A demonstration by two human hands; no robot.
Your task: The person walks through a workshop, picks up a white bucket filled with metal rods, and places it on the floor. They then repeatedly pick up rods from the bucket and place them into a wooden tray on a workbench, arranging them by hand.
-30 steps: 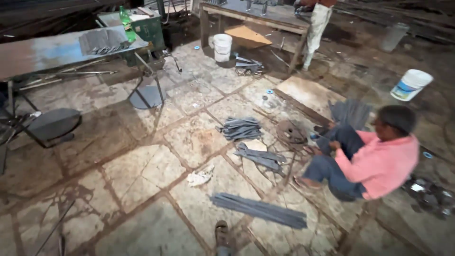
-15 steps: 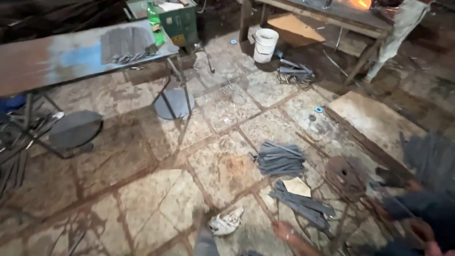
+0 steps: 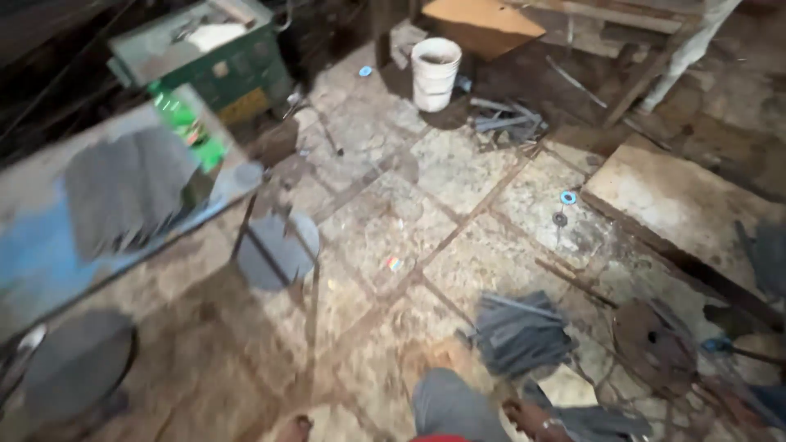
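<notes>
Lower centre of the frame: a grey trouser leg (image 3: 449, 407); just right of it a hand with a wrist bangle (image 3: 530, 419), cut off by the bottom edge, grip impossible to tell, owner unclear. Neither of the wearer's own hands clearly in view. Nearest, just above it: a pile of dark flat metal strips (image 3: 519, 331) on the stone floor (image 3: 458, 176). Right: rusty round disc (image 3: 652, 345). Top centre: white bucket (image 3: 434, 74). Left: blue table (image 3: 49, 262) bearing grey sheets (image 3: 127, 188).

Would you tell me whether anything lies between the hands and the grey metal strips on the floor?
No hand shows clearly. Only bare stone floor lies between the grey metal strips and the trousered knee at the bottom edge.
</notes>
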